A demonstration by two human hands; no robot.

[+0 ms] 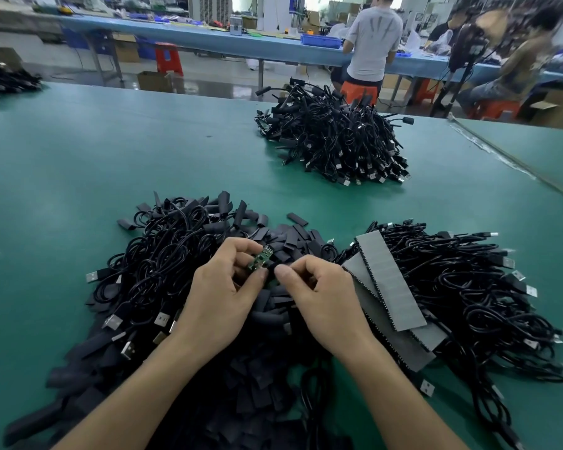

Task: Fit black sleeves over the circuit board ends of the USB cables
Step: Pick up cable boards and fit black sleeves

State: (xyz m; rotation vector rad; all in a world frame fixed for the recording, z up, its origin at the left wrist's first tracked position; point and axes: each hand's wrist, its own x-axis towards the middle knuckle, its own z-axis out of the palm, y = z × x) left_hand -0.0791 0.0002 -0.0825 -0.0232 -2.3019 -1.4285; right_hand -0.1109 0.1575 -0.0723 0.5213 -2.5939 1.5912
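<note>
The left hand (pixel 221 287) holds a small green circuit board (pixel 260 257) above the middle of the table (pixel 78 164), its grip pinching the board between thumb and curled fingers so that the board tilts up and away. The right hand (pixel 319 293) sits just beside it, its grip pressed together at thumb and forefinger on what looks like a black sleeve (pixel 271 265) at the board's lower end; whether the sleeve is already on the board cannot be told. Beneath both hands lies a heap of loose sleeves (pixel 293 238), spreading toward the near edge. A tangle of cables (pixel 163 254) with silver plugs lies to the left, and another cable pile (pixel 468 287) to the right, with grey strips (pixel 390 280) lying along its near side. A third pile (pixel 335 138) of cables sits well apart, further back on the table.
</note>
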